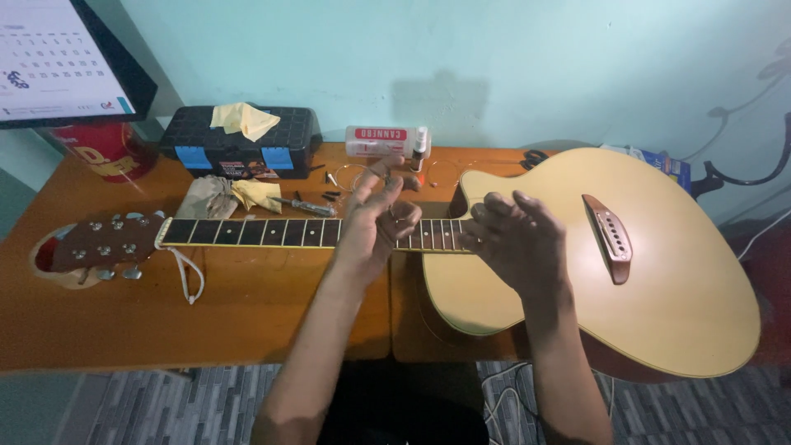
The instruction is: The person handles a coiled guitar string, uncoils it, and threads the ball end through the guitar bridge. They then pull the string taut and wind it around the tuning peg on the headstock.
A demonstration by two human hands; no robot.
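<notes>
**Mia:** What is on the brown wooden table [206, 313]?

**Sam:** A pale yellow wooden guitar [659, 288] lies flat on it. I will tell you where everything is from the guitar.

**Mia:** Does the guitar have strings?

**Sam:** I see none on the dark neck with its silver lines [247, 232]. The brown bridge [610, 237] on the body looks bare too. So I think the old strings are off and new ones are not on yet. That part looks left to do.

**Mia:** What are the hands doing?

**Sam:** The left hand [375, 218] is above the neck, close to where it joins the body. Its fingers pinch something thin. It may be a wire string, but I cannot tell. The right hand [515, 239] hovers over the round hole in the body. It is loose and holds nothing.

**Mia:** What else is there?

**Sam:** Behind the neck sits a black plastic tool box [239, 144] with a yellow cloth [243, 118] on top. Beside that is a white and red box [379, 142]. Thin wire loops [350, 175] lie behind the neck too. The brown head with silver pegs [103, 243] is at the far end from the body.
</notes>
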